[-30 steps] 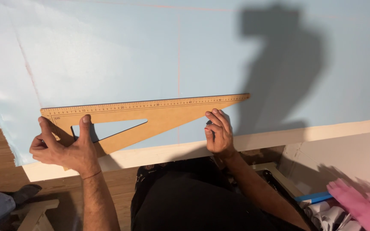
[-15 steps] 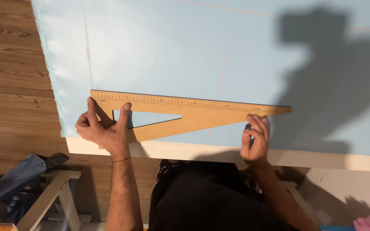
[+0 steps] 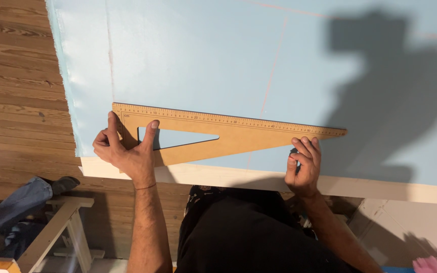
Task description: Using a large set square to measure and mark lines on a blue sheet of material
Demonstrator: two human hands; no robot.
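Note:
A large wooden set square (image 3: pixel 238 132) with a ruled top edge lies flat on a pale blue sheet of fabric (image 3: pixel 218 60) spread over a white table. My left hand (image 3: pixel 125 151) presses down on the square's wide left end, fingers spread around its triangular cut-out. My right hand (image 3: pixel 304 164) rests at the thin right tip, curled around a small dark object that looks like a marker or chalk (image 3: pixel 293 151). Faint reddish lines run across the fabric.
The white table edge (image 3: pixel 380 189) runs below the fabric. Wooden floorboards (image 3: pixel 16 91) lie to the left. A white sawhorse (image 3: pixel 61 222) and a person's leg in jeans with a dark shoe (image 3: pixel 31 194) are at lower left. A pink thing (image 3: pixel 428 264) shows at lower right.
The view has shifted left, so the fabric's left edge and more floor show. Both hands stay on the set square in much the same grip.

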